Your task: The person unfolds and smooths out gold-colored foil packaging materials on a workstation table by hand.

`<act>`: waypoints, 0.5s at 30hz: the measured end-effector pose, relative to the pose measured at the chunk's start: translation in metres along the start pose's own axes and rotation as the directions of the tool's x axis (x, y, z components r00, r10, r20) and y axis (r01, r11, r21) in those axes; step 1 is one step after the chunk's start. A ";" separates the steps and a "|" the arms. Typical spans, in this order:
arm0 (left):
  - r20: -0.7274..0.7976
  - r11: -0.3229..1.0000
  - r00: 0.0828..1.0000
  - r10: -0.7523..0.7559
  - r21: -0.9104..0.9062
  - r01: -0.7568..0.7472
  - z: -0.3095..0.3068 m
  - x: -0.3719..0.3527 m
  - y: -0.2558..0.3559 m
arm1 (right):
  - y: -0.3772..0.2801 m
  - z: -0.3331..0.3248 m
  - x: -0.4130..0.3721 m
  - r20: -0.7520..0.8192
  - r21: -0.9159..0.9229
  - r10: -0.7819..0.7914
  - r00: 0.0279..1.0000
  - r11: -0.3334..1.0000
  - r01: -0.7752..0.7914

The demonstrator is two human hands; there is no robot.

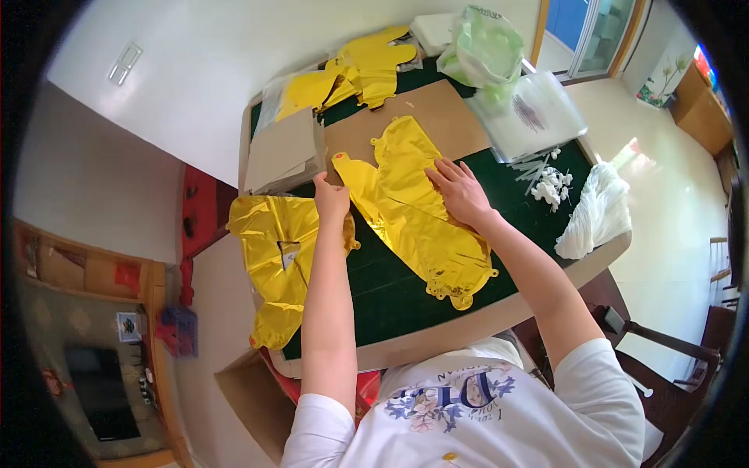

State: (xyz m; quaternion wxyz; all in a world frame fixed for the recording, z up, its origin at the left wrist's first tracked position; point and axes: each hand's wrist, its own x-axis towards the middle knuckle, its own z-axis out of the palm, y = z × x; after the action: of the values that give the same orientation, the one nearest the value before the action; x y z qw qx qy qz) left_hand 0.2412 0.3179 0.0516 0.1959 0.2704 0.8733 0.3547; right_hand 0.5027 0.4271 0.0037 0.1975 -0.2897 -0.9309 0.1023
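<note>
A flat gold foil balloon (413, 210) lies at the middle of the green-topped table (382, 300). My right hand (460, 189) rests flat on its right edge, fingers spread. My left hand (331, 199) is at the near corner of a stack of grey-brown cardboard sheets (285, 152), its fingers pinched at the corner; whether a sheet is between them cannot be made out. Under and beside my left forearm, a second gold foil balloon (269, 242) hangs over the table's left edge.
More gold foil (363, 70) lies at the back, beyond a brown cardboard sheet (437, 117). A green-white plastic bag (484, 51), clear plastic sleeves (530, 117), small white pieces (551, 187) and a white bundle (597, 210) lie on the right. An open box (253, 402) stands below the near left edge.
</note>
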 end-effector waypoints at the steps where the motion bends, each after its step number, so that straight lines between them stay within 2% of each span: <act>1: 0.000 0.996 1.000 0.009 -0.084 -0.009 0.004 0.002 0.001 | 0.000 0.001 -0.001 -0.002 0.001 0.005 1.000 1.000 -0.005; 2: -0.002 0.985 1.000 0.016 -0.169 -0.016 0.007 0.004 0.002 | 0.000 0.001 0.000 -0.003 0.001 0.009 1.000 1.000 -0.009; 3: -0.183 0.973 0.956 0.228 -0.004 -0.232 0.008 -0.002 0.006 | 0.000 0.001 0.000 -0.005 0.001 0.012 1.000 1.000 -0.012; 4: -0.318 0.894 0.836 0.447 0.192 -0.405 0.008 -0.013 0.012 | 0.001 0.002 0.000 -0.001 0.000 0.012 1.000 1.000 -0.012; 5: -0.395 0.759 0.651 0.648 0.400 -0.514 0.010 -0.022 0.018 | 0.001 0.003 0.000 0.004 -0.001 0.010 1.000 1.000 -0.010; 6: -0.324 0.780 0.710 0.625 0.294 -0.552 0.015 -0.023 0.024 | 0.002 0.003 0.001 0.009 -0.003 0.007 1.000 1.000 -0.007; 7: -0.178 0.862 0.851 0.495 0.223 -0.455 0.020 -0.021 0.028 | 0.001 0.003 -0.001 0.012 -0.004 0.012 1.000 1.000 -0.012; 8: -0.017 0.928 0.941 0.339 0.172 -0.331 0.025 -0.016 0.034 | 0.001 0.004 -0.002 0.017 -0.006 0.013 1.000 1.000 -0.013; 9: 0.146 0.970 0.974 0.176 0.142 -0.197 0.029 -0.013 0.038 | 0.001 0.002 0.000 0.014 -0.010 0.012 1.000 1.000 -0.012; 12: 0.111 0.940 0.992 0.062 0.326 -0.095 0.048 -0.009 0.044 | 0.001 0.004 0.001 -0.010 0.010 0.010 1.000 1.000 -0.010; 15: 0.197 0.938 0.980 0.000 0.339 -0.068 0.050 -0.012 0.058 | 0.001 0.003 0.000 -0.001 -0.006 0.005 1.000 1.000 -0.005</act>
State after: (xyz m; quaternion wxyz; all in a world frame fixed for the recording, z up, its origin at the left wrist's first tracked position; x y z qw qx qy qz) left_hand 0.2966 0.3711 0.0619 0.2235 0.3489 0.8938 0.1718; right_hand 0.5021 0.4274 0.0009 0.1967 -0.2929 -0.9303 0.1000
